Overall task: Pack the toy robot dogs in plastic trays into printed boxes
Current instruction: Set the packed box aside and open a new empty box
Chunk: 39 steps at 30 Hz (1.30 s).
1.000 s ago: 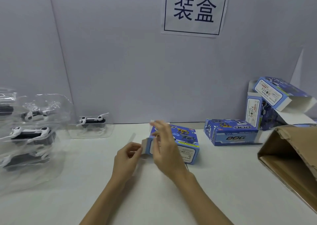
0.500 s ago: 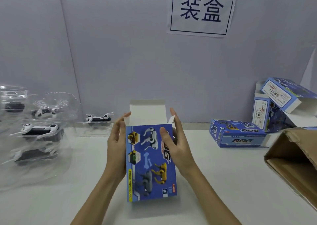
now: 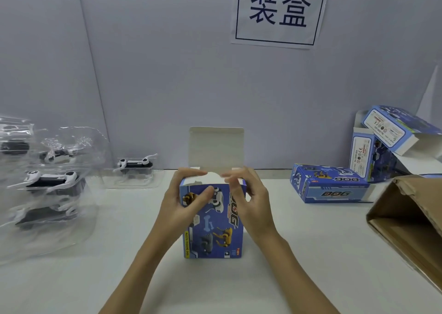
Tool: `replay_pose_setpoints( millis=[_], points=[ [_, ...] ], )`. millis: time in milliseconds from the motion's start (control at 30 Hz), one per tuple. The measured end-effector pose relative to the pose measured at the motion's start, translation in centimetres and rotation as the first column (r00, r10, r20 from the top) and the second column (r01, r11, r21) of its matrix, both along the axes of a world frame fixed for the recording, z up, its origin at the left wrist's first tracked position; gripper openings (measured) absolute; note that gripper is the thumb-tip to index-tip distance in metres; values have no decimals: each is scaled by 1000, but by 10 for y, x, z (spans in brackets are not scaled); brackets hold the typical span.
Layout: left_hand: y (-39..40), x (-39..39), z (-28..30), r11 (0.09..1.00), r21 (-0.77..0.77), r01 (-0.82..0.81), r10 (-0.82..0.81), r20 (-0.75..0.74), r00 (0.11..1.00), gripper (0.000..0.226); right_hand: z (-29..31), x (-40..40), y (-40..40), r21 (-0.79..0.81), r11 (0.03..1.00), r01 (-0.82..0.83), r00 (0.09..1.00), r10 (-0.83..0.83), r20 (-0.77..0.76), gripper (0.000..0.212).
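Observation:
A blue printed box (image 3: pixel 212 232) stands upright on the white table (image 3: pixel 299 254) in front of me, its white top flap (image 3: pixel 216 146) raised. My left hand (image 3: pixel 184 203) grips the box's upper left side, thumb on the front face. My right hand (image 3: pixel 248 199) holds the upper right side, fingers curled at the top opening. A single toy robot dog in a clear plastic tray (image 3: pixel 135 167) sits at the back left. Several more trayed dogs (image 3: pixel 50 182) are stacked at the far left.
A closed blue box (image 3: pixel 327 184) lies at the right, with two opened boxes (image 3: pixel 387 141) piled behind it against the grey wall. A brown cardboard carton (image 3: pixel 411 222) lies open at the right edge. A paper sign (image 3: pixel 278 12) hangs on the wall.
The box was lying on its side a second ago; it now stands upright with its top flap open. Both hands moved up to its top edge.

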State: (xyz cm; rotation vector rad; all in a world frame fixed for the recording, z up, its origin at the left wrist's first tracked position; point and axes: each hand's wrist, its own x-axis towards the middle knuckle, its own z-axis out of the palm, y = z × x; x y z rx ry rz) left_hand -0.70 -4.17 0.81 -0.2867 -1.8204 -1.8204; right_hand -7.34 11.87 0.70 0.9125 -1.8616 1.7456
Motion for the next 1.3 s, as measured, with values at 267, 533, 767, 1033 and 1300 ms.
replay_pose_setpoints(
  millis=[267, 533, 767, 1033, 1300],
  points=[
    [-6, -4, 8, 995, 39, -92, 91, 9, 996, 21, 8, 12, -9, -116, 991, 69, 995, -59, 81, 30],
    [-7, -4, 13, 990, 138, 14, -11, -27, 1000, 56, 13, 14, -9, -264, 965, -2, 1000, 7, 16, 43],
    [-15, -3, 4, 1000, -6, 19, -19, -22, 1000, 44, -2, 7, -8, -156, 988, -3, 999, -4, -43, 45],
    [-5, -5, 1, 997, 38, -61, 62, -14, 998, 63, -10, 6, -8, -151, 987, -60, 997, 67, 45, 62],
    [-12, -8, -2, 984, -142, -112, 102, -73, 992, 29, -9, 2, -6, -15, 1000, -15, 994, 14, -107, 34]
  ],
)
